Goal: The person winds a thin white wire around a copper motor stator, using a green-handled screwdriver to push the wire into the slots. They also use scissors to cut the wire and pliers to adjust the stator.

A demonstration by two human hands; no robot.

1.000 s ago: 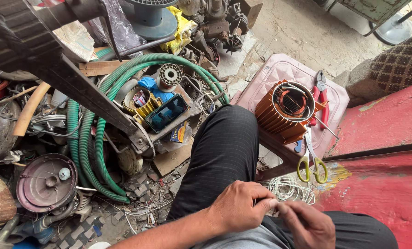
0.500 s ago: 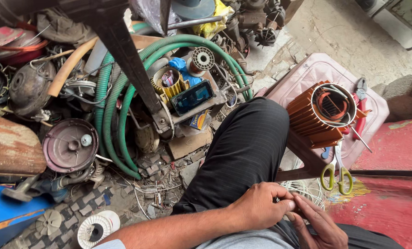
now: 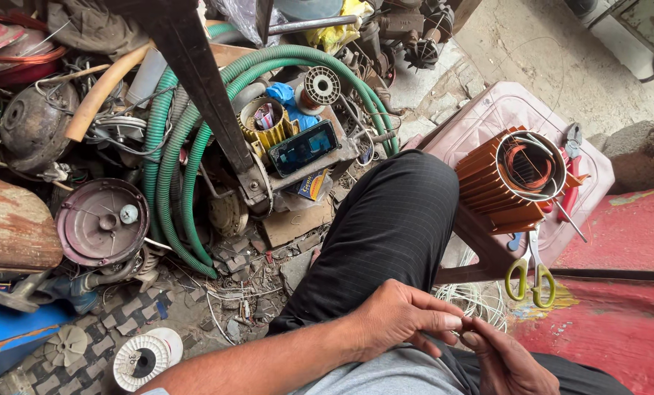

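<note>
My left hand point(image 3: 404, 318) and my right hand point(image 3: 506, 362) meet above my lap at the bottom of the head view. Their fingertips pinch something small and thin between them; it is too small to name, perhaps wire. A loose bundle of pale wire point(image 3: 477, 300) lies just behind the hands. My knee in black trousers point(image 3: 393, 219) reaches up the middle. Beyond it an orange finned motor stator point(image 3: 513, 179) with copper windings stands on a pink plastic stool point(image 3: 488, 117).
Yellow-handled scissors point(image 3: 532, 274) and red-handled pliers point(image 3: 572, 168) lie by the stool. Green corrugated hose point(image 3: 177, 161), a phone point(image 3: 303, 148), a wire spool point(image 3: 320, 86), a round purple motor cover point(image 3: 102, 222) and a white reel point(image 3: 145, 358) crowd the scrap pile at left. Red surface point(image 3: 619, 322) at right.
The view has swung left and down, showing more of the scrap pile and the white reel. My hands stay together at my lap, fingers still working the small item.
</note>
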